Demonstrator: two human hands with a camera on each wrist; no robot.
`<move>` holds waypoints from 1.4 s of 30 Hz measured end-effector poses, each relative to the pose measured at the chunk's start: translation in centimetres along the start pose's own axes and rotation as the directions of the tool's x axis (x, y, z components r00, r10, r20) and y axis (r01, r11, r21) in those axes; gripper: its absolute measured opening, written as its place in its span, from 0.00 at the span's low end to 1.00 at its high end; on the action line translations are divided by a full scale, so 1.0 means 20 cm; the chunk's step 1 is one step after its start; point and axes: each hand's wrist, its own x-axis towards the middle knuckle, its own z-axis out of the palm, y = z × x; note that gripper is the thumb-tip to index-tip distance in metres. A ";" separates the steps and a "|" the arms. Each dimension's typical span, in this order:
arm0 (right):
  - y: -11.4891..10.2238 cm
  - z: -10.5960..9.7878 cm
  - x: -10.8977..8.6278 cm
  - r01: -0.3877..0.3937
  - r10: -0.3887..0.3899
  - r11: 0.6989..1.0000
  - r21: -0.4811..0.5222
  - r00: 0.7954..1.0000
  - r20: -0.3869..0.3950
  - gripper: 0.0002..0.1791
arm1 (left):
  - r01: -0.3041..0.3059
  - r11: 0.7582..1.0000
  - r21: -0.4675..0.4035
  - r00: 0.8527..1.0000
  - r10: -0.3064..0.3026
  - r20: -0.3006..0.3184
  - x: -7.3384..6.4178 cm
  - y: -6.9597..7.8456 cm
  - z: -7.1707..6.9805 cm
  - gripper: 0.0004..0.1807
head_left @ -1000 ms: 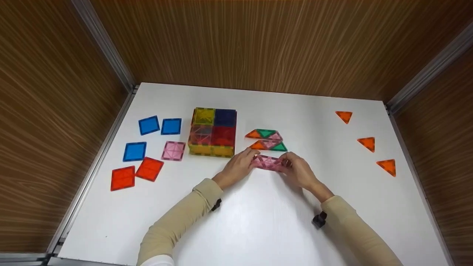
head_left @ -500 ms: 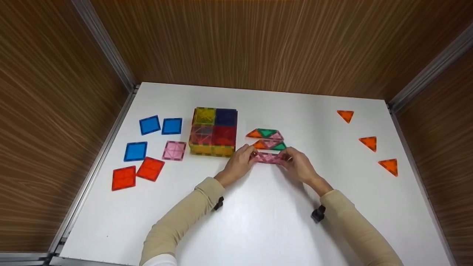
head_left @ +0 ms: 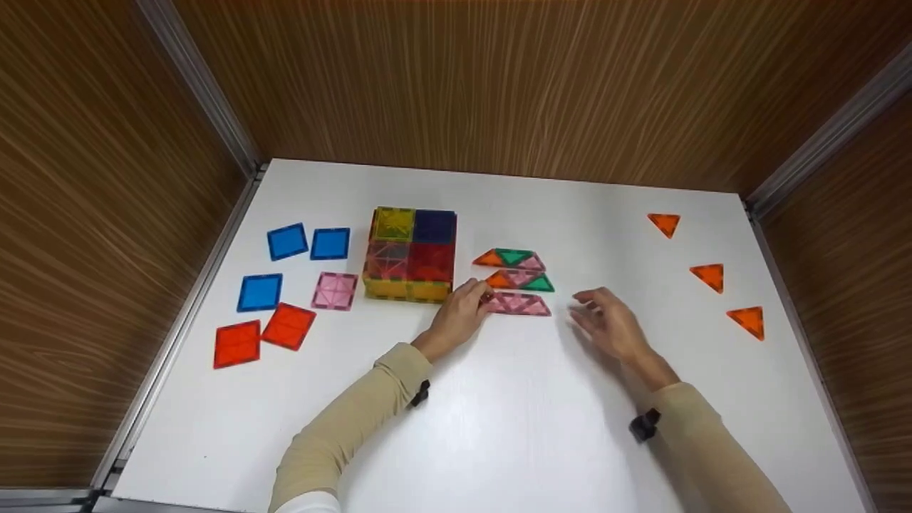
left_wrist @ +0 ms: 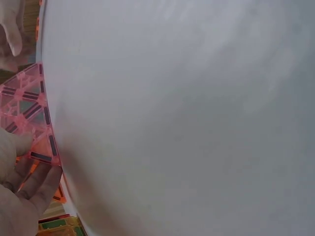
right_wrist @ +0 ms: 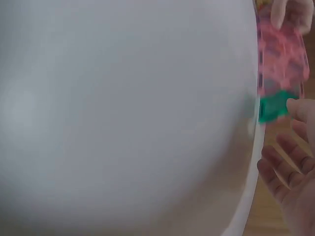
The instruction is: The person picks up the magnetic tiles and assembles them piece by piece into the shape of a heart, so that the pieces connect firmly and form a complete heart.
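Thumb and fingers of my left hand (head_left: 456, 317) pinch the left end of a pink strip of triangular magnetic tiles (head_left: 520, 304); in the left wrist view the thumb lies over the strip's end tile (left_wrist: 43, 147). My right hand (head_left: 614, 329) is off to the right of the strip, fingers apart and holding nothing. Just beyond the pink strip lie two similar strips of orange, green and pink triangles, a nearer one (head_left: 524, 278) and a farther one (head_left: 514, 257). The left fingertips partly cover the pink strip's left end.
Left of the strips stands a block of stacked square tiles (head_left: 433, 262). Farther left are blue squares (head_left: 260, 292), red squares (head_left: 237, 344) and a pink square (head_left: 335, 291). Three orange triangles (head_left: 707, 277) lie at the right. Wood-grain panels (head_left: 470, 85) enclose the white table (head_left: 484, 442).
The pink strip has moved slightly away from the body, closer to the other strips. My right hand has let go of its right end and drawn back to the right; my left still holds it.
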 end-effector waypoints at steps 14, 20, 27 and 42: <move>0.51 -0.60 -0.32 -0.384 0.350 0.895 -0.225 0.920 -0.178 0.28 | -0.015 1.000 -0.013 1.000 0.015 0.009 0.00 -0.01 0.00 0.09; 0.66 -0.69 -0.42 -0.482 0.460 0.829 -0.283 0.876 -0.145 0.31 | 0.000 1.000 -0.017 1.000 0.001 0.031 0.00 -0.01 -0.01 0.09; 0.68 -0.69 -0.44 -0.440 0.426 0.853 -0.280 0.898 -0.112 0.27 | -0.017 1.000 -0.017 0.999 0.018 0.036 0.00 -0.01 -0.02 0.09; 0.42 -0.48 -0.37 -0.202 0.195 0.949 -0.242 0.979 -0.050 0.17 | -0.010 1.000 -0.018 1.000 0.011 0.023 0.00 -0.02 -0.02 0.10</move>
